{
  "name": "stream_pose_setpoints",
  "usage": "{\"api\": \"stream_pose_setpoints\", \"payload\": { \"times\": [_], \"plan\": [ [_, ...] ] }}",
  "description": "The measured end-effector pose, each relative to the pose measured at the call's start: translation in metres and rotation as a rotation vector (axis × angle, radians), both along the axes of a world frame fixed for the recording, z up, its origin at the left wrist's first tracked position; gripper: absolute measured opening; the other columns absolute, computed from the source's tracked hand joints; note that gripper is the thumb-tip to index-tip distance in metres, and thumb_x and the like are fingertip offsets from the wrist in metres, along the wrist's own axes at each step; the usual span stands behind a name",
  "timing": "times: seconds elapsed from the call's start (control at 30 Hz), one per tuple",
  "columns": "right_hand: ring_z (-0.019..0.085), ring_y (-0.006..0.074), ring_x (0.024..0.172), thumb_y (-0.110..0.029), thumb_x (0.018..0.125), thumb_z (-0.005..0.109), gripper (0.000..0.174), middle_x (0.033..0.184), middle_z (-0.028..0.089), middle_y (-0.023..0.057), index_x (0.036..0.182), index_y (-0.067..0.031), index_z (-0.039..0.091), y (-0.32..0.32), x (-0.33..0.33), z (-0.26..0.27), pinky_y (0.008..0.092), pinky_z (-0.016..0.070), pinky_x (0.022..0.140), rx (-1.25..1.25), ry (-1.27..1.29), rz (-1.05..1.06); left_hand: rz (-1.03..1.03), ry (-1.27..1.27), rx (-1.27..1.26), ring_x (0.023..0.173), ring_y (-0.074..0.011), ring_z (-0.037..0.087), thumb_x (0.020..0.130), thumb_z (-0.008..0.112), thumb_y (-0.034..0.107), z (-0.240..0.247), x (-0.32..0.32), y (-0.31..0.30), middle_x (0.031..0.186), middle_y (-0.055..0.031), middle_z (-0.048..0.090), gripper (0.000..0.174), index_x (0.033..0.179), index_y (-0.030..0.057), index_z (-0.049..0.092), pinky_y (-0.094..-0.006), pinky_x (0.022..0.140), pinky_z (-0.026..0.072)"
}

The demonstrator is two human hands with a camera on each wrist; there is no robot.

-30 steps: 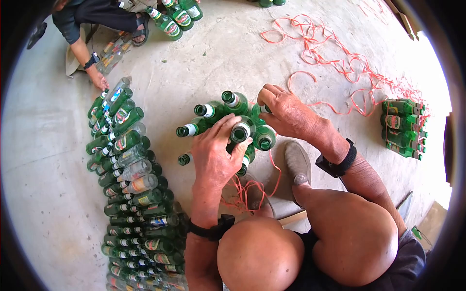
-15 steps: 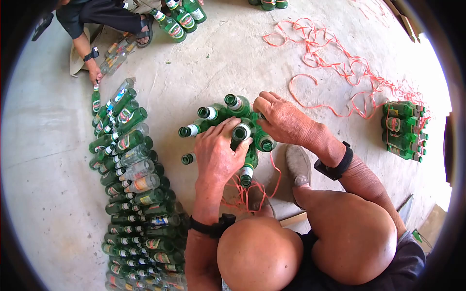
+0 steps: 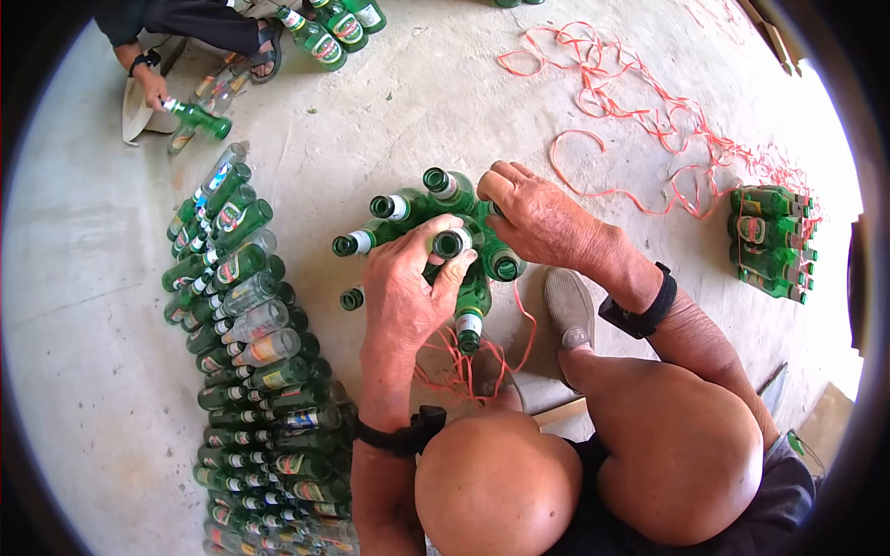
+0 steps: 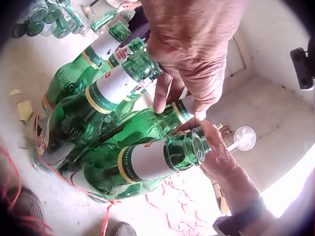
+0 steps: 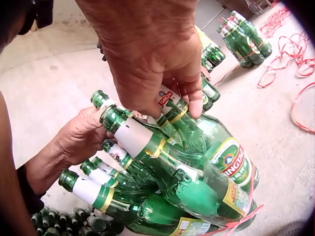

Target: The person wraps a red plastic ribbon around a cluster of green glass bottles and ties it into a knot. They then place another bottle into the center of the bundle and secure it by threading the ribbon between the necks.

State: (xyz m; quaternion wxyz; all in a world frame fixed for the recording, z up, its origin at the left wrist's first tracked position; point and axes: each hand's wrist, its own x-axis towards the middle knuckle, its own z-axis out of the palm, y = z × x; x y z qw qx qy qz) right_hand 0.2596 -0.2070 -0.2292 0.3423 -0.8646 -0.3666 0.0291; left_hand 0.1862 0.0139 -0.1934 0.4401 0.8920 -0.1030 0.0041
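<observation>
Several green bottles stand as a cluster with necks splayed outward, seen from above in the head view. My left hand (image 3: 408, 278) has thumb and fingers around the neck of the middle bottle (image 3: 451, 244). My right hand (image 3: 547, 218) pinches the neck of a bottle on the cluster's right side; in the right wrist view its fingers (image 5: 195, 105) lie on that neck beside a labelled bottle (image 5: 234, 164). Pink twine (image 4: 69, 184) runs around the bottles low down, with a knot (image 4: 112, 202) visible in the left wrist view.
Rows of lying bottles (image 3: 264, 347) fill the left side. A bound bottle bundle (image 3: 769, 243) sits at the right, near loose pink twine (image 3: 649, 120). At the upper left another person's hand (image 3: 153, 90) holds a green bottle (image 3: 199, 120). My shoe (image 3: 567, 310) is close to the cluster.
Both my hands keep their grips with small shifts. The front bottle of the cluster tilted outward toward me. The other person's hand lifted a bottle away from the rows.
</observation>
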Motion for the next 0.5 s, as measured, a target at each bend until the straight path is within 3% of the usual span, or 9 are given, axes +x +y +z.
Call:
{"api": "stream_pose_setpoints", "payload": {
  "times": [0.23, 0.5],
  "plan": [
    [0.065, 0.0424, 0.098, -0.003, 0.084, 0.066, 0.025, 0.1, 0.059, 0.0208, 0.103, 0.0026, 0.05, 0.002, 0.0011, 0.0042, 0.0506, 0.0559, 0.088, 0.008, 0.011, 0.004, -0.039, -0.106, 0.062, 0.1, -0.0354, 0.077, 0.09, 0.08, 0.01, -0.0061, 0.0003, 0.0046, 0.109, -0.0182, 0.079, 0.031, 0.119, 0.0003, 0.073, -0.042, 0.088, 0.0593],
    [0.064, 0.0405, 0.103, -0.01, 0.089, 0.068, 0.043, 0.109, 0.059, 0.0181, 0.129, -0.0023, 0.056, -0.0024, -0.0032, 0.0052, 0.0498, 0.0563, 0.092, 0.125, 0.087, 0.025, -0.05, -0.098, 0.086, 0.097, -0.0353, 0.075, 0.088, 0.08, 0.011, -0.0049, 0.0001, 0.0055, 0.108, -0.0166, 0.078, 0.033, 0.12, 0.0024, 0.073, -0.0438, 0.087, 0.0578]
  ]
}}
